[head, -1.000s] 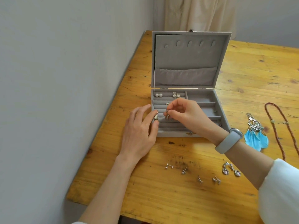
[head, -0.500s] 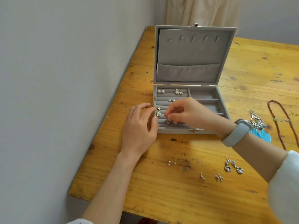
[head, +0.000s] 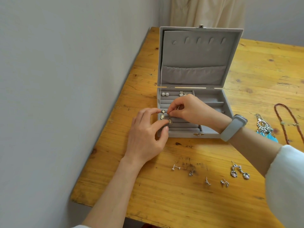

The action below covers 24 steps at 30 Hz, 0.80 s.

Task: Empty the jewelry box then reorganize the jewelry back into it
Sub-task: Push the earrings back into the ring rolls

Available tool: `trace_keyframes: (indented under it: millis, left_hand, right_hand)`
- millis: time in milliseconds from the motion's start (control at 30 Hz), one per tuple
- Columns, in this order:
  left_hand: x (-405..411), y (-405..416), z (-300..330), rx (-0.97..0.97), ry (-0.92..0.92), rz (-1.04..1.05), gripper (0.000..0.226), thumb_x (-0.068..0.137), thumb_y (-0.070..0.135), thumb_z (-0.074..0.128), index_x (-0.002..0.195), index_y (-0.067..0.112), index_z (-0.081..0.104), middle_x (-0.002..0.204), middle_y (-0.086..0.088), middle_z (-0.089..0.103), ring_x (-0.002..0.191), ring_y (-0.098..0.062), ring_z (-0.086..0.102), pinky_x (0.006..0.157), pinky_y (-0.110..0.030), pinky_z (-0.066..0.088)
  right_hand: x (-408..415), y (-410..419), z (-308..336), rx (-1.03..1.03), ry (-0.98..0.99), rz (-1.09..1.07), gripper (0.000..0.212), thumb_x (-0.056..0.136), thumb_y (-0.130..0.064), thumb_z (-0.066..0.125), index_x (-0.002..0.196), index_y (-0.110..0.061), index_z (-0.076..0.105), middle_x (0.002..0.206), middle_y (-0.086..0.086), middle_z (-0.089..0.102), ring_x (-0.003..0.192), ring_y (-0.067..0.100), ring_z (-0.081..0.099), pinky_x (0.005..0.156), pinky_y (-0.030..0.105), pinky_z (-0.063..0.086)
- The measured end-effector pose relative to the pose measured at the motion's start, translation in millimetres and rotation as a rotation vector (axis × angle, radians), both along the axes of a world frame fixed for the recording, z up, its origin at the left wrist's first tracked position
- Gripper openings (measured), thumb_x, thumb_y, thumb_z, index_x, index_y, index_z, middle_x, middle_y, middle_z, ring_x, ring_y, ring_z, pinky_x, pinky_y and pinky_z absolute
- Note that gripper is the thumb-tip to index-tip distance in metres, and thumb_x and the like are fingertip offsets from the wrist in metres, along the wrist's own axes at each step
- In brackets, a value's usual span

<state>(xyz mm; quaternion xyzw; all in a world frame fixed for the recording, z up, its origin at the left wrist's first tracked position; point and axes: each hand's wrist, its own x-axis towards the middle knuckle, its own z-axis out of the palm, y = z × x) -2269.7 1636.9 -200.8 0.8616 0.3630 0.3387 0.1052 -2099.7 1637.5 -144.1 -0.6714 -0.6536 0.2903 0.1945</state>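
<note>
The grey velvet jewelry box [head: 212,134] stands open on the wooden table, lid upright. My right hand [head: 189,109] reaches over the ring rolls and pinches the top of a bronze drop earring [head: 170,122] at the box's left side. Its twin drop earring [head: 162,115] sits in a roll just to the left. My left hand [head: 146,137] rests against the box's front left corner, thumb on the front wall and index tip beside the twin earring. Pearl studs [head: 165,94] and a silver earring pair [head: 183,93] lie in the back row.
Several small stud earrings [head: 176,167] and a silver drop pair [head: 239,171] lie on the table in front of the box. Blue feather earrings [head: 266,130] and a red bead necklace [head: 286,122] lie to the right. A grey wall runs along the table's left edge.
My right hand has moved left and back along the rolls with the second drop earring, which now hangs beside the first. My left thumb has come onto the box's front corner.
</note>
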Motion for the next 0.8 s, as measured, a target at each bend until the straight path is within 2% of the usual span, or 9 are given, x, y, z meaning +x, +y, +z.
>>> trace_keyframes:
  millis: [167, 333, 500, 667, 800]
  left_hand:
    - [0.3, -0.2, 0.0, -0.002, 0.065, 0.000, 0.029, 0.084, 0.032, 0.051, 0.096, 0.018, 0.073, 0.114, -0.004, 0.057, 0.114, -0.021, 0.045, 0.087, -0.035, 0.041]
    - [0.9, 0.4, 0.3, -0.015, 0.093, 0.014, 0.031, 0.084, 0.033, 0.049, 0.100, 0.017, 0.071, 0.115, -0.004, 0.057, 0.115, -0.020, 0.043, 0.089, -0.035, 0.041]
    - [1.4, 0.7, 0.3, -0.012, 0.100, 0.026, 0.032, 0.084, 0.034, 0.048, 0.101, 0.017, 0.070, 0.116, -0.003, 0.058, 0.117, -0.019, 0.041, 0.091, -0.034, 0.038]
    - [2.1, 0.9, 0.5, -0.004, 0.109, 0.014, 0.034, 0.085, 0.034, 0.047, 0.103, 0.016, 0.069, 0.117, 0.000, 0.061, 0.118, -0.018, 0.042, 0.091, -0.034, 0.039]
    - [1.9, 1.0, -0.7, -0.002, 0.122, 0.012, 0.035, 0.085, 0.034, 0.046, 0.106, 0.016, 0.068, 0.116, 0.002, 0.063, 0.119, -0.018, 0.042, 0.091, -0.034, 0.039]
  right_hand:
    - [-0.6, 4.6, -5.0, -0.010, 0.012, -0.037, 0.007, 0.086, -0.020, 0.061, 0.088, -0.022, 0.068, 0.067, -0.012, 0.055, 0.061, 0.002, 0.048, 0.052, 0.008, 0.036]
    - [-3.0, 8.8, -8.4, -0.001, -0.019, -0.072, 0.011, 0.086, -0.021, 0.060, 0.091, -0.020, 0.069, 0.081, 0.002, 0.063, 0.071, 0.012, 0.054, 0.061, 0.020, 0.042]
    - [-4.0, 10.1, -11.8, 0.035, -0.048, -0.057, 0.011, 0.087, -0.020, 0.059, 0.095, -0.018, 0.067, 0.071, -0.014, 0.050, 0.065, -0.001, 0.044, 0.057, 0.014, 0.034]
    - [-5.2, 8.0, -17.7, 0.116, -0.089, -0.088, 0.008, 0.086, -0.022, 0.060, 0.091, -0.017, 0.063, 0.081, -0.004, 0.058, 0.075, 0.011, 0.053, 0.068, 0.025, 0.045]
    - [-6.8, 2.7, -23.2, 0.199, -0.164, -0.076, 0.011, 0.088, -0.021, 0.057, 0.092, -0.016, 0.066, 0.087, -0.001, 0.062, 0.081, 0.013, 0.055, 0.073, 0.029, 0.047]
